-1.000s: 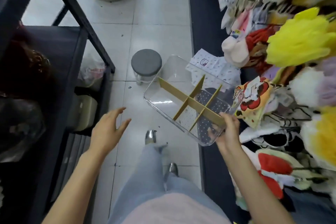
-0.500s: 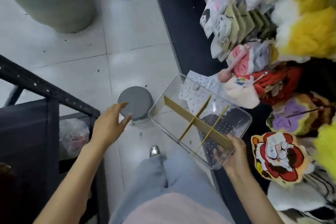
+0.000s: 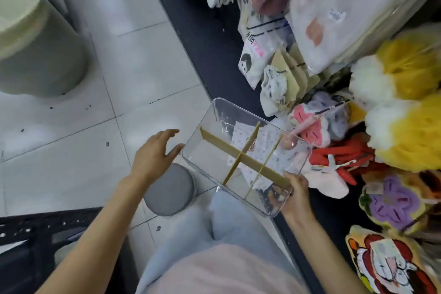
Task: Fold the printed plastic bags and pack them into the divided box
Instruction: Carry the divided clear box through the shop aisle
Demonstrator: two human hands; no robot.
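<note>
A person holds a clear divided box (image 3: 245, 162) in mid-air above their knees. The right hand (image 3: 294, 194) clamps its grip on the near corner at 5 o'clock. The left hand (image 3: 155, 155), fingers apart, reaches for the 9 o'clock corner without touching. Taking that corner would likely level the tilted box. Printed plastic bags (image 3: 253, 150) show through it. A grey stool (image 3: 170, 190) sits below; plush toys (image 3: 405, 112) crowd 3 o'clock.

clear glossy plastic box (image 3: 222, 117) at frame centre, matt tan dividers (image 3: 241, 153); glossy white floor tiles (image 3: 133, 59) upper left; fluffy yellow plush (image 3: 410, 131) right.
</note>
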